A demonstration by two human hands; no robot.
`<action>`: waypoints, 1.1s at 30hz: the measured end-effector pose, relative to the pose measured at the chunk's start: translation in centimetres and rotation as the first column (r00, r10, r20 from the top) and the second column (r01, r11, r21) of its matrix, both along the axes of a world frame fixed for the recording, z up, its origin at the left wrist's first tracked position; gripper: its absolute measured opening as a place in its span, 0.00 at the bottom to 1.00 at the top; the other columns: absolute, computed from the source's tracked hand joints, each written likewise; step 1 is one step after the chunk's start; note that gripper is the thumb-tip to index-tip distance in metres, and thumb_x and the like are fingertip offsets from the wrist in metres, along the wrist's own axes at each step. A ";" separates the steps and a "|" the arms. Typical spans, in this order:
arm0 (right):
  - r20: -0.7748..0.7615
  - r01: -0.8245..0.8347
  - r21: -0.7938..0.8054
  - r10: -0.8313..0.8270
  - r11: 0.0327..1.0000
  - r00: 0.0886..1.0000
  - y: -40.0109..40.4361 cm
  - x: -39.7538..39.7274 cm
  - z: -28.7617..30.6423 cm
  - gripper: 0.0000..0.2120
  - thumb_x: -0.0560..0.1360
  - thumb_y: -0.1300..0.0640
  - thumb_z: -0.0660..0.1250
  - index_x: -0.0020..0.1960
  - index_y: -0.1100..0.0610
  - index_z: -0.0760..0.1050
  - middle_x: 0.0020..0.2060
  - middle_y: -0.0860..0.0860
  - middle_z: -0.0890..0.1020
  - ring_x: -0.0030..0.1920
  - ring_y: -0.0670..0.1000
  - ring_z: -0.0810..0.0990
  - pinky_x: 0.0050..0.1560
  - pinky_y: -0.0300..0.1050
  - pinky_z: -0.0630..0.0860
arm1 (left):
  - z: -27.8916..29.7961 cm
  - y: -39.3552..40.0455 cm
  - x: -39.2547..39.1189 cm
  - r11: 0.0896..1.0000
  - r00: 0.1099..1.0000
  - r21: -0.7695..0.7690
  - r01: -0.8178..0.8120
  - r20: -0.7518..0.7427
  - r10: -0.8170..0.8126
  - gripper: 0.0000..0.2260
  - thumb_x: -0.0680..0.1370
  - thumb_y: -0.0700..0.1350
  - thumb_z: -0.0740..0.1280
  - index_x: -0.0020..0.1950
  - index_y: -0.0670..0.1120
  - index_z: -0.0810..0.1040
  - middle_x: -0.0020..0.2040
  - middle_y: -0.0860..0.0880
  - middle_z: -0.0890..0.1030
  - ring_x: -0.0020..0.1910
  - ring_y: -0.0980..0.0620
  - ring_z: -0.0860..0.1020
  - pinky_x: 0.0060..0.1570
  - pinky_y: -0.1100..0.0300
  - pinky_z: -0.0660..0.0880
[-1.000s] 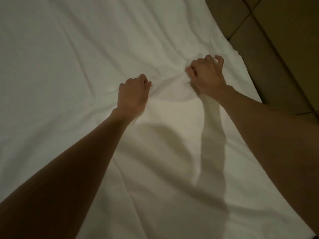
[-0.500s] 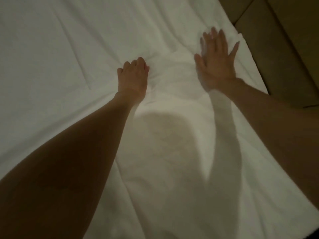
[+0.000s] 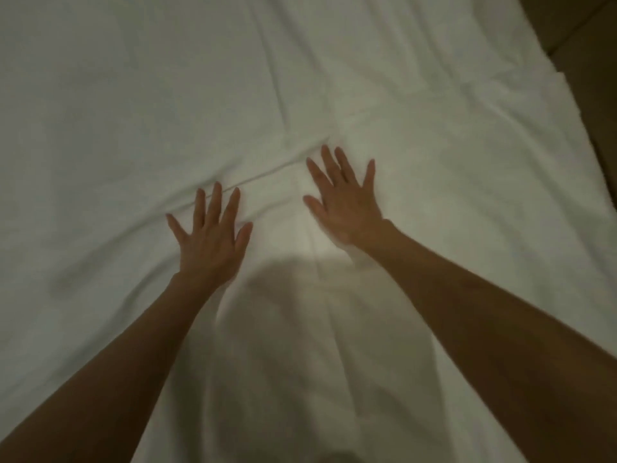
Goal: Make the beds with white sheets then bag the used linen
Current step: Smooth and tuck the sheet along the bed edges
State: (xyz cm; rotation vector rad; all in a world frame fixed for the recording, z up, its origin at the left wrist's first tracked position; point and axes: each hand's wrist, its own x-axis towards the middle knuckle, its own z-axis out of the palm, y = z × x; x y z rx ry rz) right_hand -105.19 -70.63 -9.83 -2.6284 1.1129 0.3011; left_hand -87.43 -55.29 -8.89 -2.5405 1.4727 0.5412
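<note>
A white sheet [image 3: 133,111] covers the bed and fills nearly the whole view, with long creases running across its middle. My left hand [image 3: 210,235] lies flat on the sheet left of centre, fingers spread and straight. My right hand [image 3: 344,198] lies flat a little farther away and to the right, fingers spread too. A raised fold of cloth runs just beyond both sets of fingertips. Both forearms reach in from the bottom corners. The shadow of my head falls on the sheet between my arms.
The sheet's right edge [image 3: 567,105] runs diagonally down the right side. Beyond it, a dark brown floor or surface [image 3: 594,35] shows in the top right corner.
Both hands gripped bunched sheet a second ago. The right hand opened first, then the left; both now press flat with spread fingers. The view has shifted left, away from the sheet's edge.
</note>
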 end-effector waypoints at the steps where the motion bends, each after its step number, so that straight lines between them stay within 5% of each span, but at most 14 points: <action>1: 0.008 -0.009 0.036 0.008 0.999 1.000 1.7 1.9 0.2 0.30 0.82 0.40 0.45 0.79 0.50 0.43 0.78 0.52 0.41 0.78 0.53 0.39 0.70 0.68 0.36 | 0.4 1.3 1.6 0.999 0.999 0.017 -0.046 0.000 0.046 0.27 0.82 0.60 0.46 0.79 0.55 0.46 0.80 0.52 0.42 0.78 0.48 0.40 0.69 0.29 0.41; 5: 0.051 -0.086 0.121 0.081 0.989 0.995 6.9 8.9 1.6 0.28 0.82 0.42 0.44 0.79 0.51 0.46 0.78 0.52 0.41 0.78 0.53 0.38 0.71 0.67 0.35 | 1.8 6.7 8.1 0.985 0.989 0.089 -0.145 -0.001 0.146 0.27 0.81 0.62 0.44 0.79 0.58 0.47 0.80 0.53 0.43 0.79 0.48 0.42 0.68 0.29 0.40; 13: 0.081 -0.136 0.063 0.131 0.989 0.988 14.7 22.3 3.3 0.22 0.84 0.49 0.47 0.75 0.55 0.58 0.75 0.52 0.60 0.76 0.54 0.54 0.72 0.68 0.47 | 3.3 18.7 24.8 0.869 0.867 0.006 -0.494 -0.077 0.493 0.22 0.84 0.55 0.50 0.77 0.50 0.61 0.77 0.46 0.62 0.75 0.42 0.60 0.71 0.32 0.51; 17: 0.134 -0.097 0.033 0.092 0.995 0.987 18.8 30.7 3.0 0.19 0.83 0.50 0.50 0.68 0.58 0.68 0.65 0.55 0.72 0.66 0.57 0.68 0.68 0.59 0.60 | 3.1 23.6 32.9 0.912 0.913 -0.038 -0.407 -0.024 0.407 0.21 0.82 0.52 0.50 0.70 0.43 0.66 0.70 0.39 0.67 0.69 0.36 0.65 0.65 0.33 0.63; 20: 0.147 -0.018 0.009 0.016 1.000 0.989 21.1 36.4 2.6 0.19 0.83 0.49 0.51 0.65 0.61 0.68 0.62 0.58 0.72 0.63 0.59 0.69 0.59 0.55 0.67 | 2.8 25.3 37.1 0.893 0.896 -0.068 -0.444 -0.018 0.444 0.18 0.83 0.50 0.56 0.70 0.44 0.68 0.69 0.39 0.67 0.68 0.38 0.65 0.64 0.41 0.65; 25: 0.087 -0.097 -0.040 0.100 0.994 0.991 23.4 41.5 2.0 0.20 0.82 0.48 0.50 0.59 0.61 0.72 0.56 0.59 0.77 0.60 0.59 0.70 0.58 0.55 0.65 | 1.1 27.3 41.3 0.942 0.944 -0.142 -0.303 0.093 0.318 0.17 0.81 0.55 0.58 0.65 0.46 0.71 0.64 0.40 0.68 0.66 0.40 0.64 0.61 0.42 0.62; 29: 0.129 -0.205 0.002 0.203 0.979 0.971 25.0 42.6 1.4 0.14 0.82 0.50 0.52 0.45 0.54 0.71 0.50 0.55 0.80 0.56 0.57 0.72 0.54 0.52 0.60 | -0.3 28.8 43.0 0.980 0.984 -0.196 0.024 0.178 0.011 0.17 0.83 0.52 0.53 0.56 0.41 0.75 0.54 0.38 0.76 0.58 0.40 0.70 0.57 0.45 0.61; 33: 0.201 -0.108 -0.077 0.122 0.991 0.972 24.8 45.7 1.3 0.13 0.82 0.49 0.53 0.47 0.54 0.72 0.50 0.55 0.80 0.56 0.57 0.74 0.56 0.52 0.60 | 0.0 28.3 47.4 0.955 0.986 -0.298 0.005 0.160 0.045 0.17 0.84 0.53 0.51 0.55 0.43 0.73 0.53 0.39 0.78 0.56 0.40 0.73 0.61 0.43 0.59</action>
